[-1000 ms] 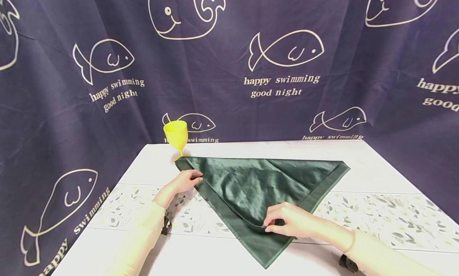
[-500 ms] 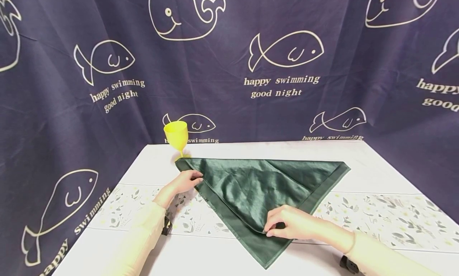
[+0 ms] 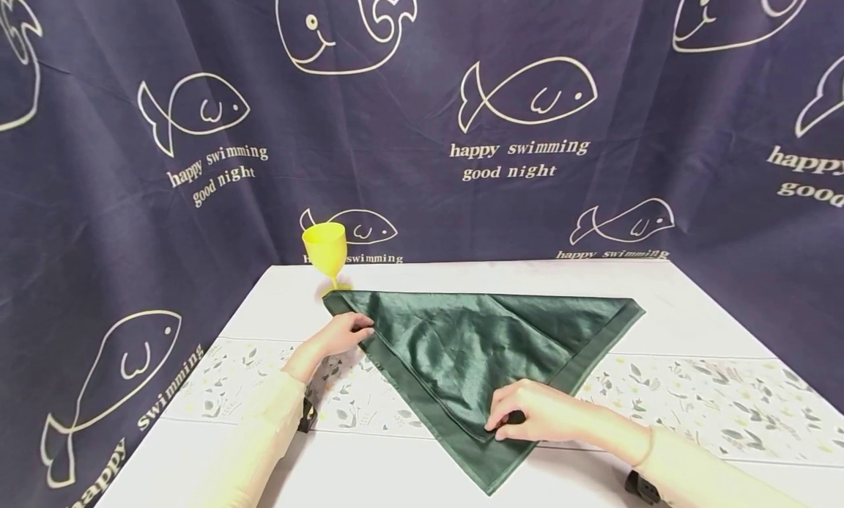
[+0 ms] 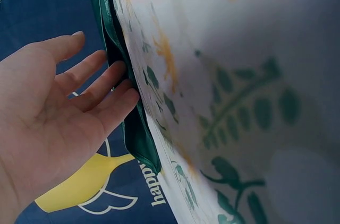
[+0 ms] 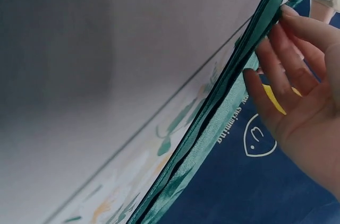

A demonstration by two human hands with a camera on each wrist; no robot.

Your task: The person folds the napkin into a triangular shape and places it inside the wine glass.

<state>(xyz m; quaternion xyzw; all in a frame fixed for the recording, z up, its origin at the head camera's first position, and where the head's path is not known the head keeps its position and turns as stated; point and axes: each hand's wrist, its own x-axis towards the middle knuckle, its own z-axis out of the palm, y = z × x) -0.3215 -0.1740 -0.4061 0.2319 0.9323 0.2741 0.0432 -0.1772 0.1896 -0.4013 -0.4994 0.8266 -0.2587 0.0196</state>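
Observation:
A dark green satin napkin (image 3: 455, 339) lies folded into a triangle, its long folded edge at the back and its point toward the person. The upper layer's corner sits a little behind the lower layer's, leaving a matte border (image 3: 455, 449) along both front sides. At that upper corner, my right hand (image 3: 537, 411) pinches the fabric between thumb and fingers; the right wrist view shows its thumb at the napkin's edge (image 5: 223, 91). My left hand (image 3: 339, 333) rests with relaxed fingers on the napkin's left side. In the left wrist view its fingertips (image 4: 130, 95) touch the layered edge.
A yellow goblet (image 3: 326, 250) stands right behind the napkin's left corner. The white table (image 3: 666, 332) has a floral band (image 3: 719, 398) across it. A dark blue curtain (image 3: 409, 149) printed with fish and whales hangs around the back and sides.
My right hand has drawn the upper layer's corner slightly toward the person, so the front border is narrower and the upper layer flatter. My left hand has stayed in place.

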